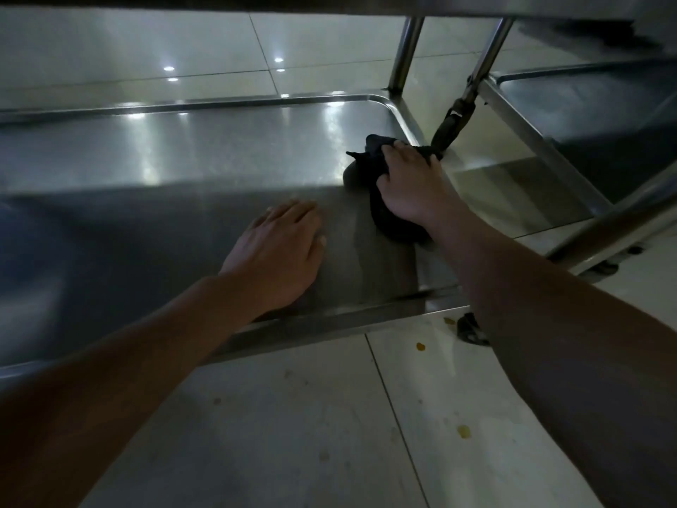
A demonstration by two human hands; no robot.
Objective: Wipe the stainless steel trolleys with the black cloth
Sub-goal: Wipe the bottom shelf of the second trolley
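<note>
One cloth (370,166), black and bunched, lies on the lower shelf (219,148) of the nearer trolley, close to that shelf's far right corner and partly running back under the wrist. The right hand (410,185) rests on top of it, fingers curled round the fabric and gripping it, knuckles toward the corner; a fold of cloth sticks up past the fingertips. The left hand (282,247) lies flat on the same shelf, nearer the front edge and to the left of the cloth, apart from it, its fingers straight and close together, palm down on the steel. Both forearms reach in from the bottom of the view, under the edge of an upper shelf that crosses the top. The shelf has a raised rim (329,320) and shows bright reflected spots of light toward its back. An upright leg (404,55) rises from the far right corner. Just beside it stands a second trolley (586,104) to the right, with its own leg and lower shelf, a dark strap (452,124) hanging at that leg. Below, the tiled floor (293,434) carries several small yellowish stains (464,431), and a caster (470,330) shows under the front right corner.
</note>
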